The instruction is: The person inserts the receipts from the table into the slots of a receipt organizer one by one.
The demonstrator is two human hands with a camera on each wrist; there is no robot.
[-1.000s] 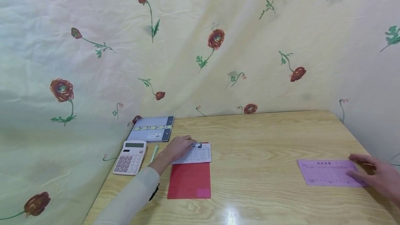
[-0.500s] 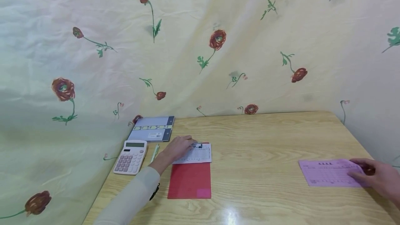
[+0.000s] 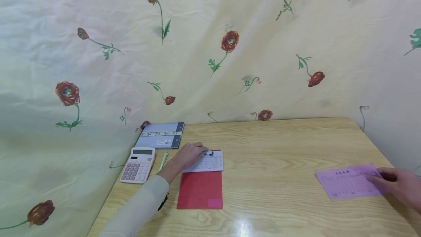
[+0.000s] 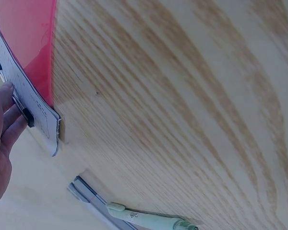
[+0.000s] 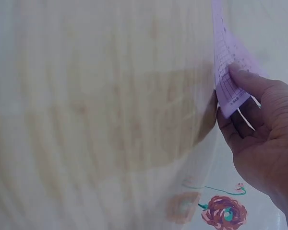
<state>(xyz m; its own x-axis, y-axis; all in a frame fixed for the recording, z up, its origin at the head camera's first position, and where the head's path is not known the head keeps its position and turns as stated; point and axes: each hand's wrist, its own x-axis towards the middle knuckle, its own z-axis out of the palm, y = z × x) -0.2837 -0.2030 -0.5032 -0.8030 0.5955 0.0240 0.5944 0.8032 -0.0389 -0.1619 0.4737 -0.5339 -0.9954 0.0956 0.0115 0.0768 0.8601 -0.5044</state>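
Note:
At the left of the head view, a red clipboard (image 3: 200,191) lies on the table with a white sheaf of printed forms (image 3: 210,163) across its upper part. My left hand (image 3: 190,155) grips the metal clip (image 4: 20,104) with black ends at the top edge of these forms; fingers lie against it in the left wrist view. Far to the right, my right hand (image 3: 402,185) pinches the right end of a purple printed slip (image 3: 348,182) between thumb and fingers. The slip is tilted, its right side raised. In the right wrist view the thumb (image 5: 249,81) lies on its printed face.
Left of the clipboard are a white calculator (image 3: 137,165), a pale green pen (image 3: 163,161) and a grey-blue notebook (image 3: 159,135) with a patterned band. The wooden table (image 3: 273,149) meets a flower-printed cloth (image 3: 197,46) at the back and sides.
The purple slip lay flat with my right hand over its end; now the hand pinches it and its right side has risen and turned. My left hand stays at the clip.

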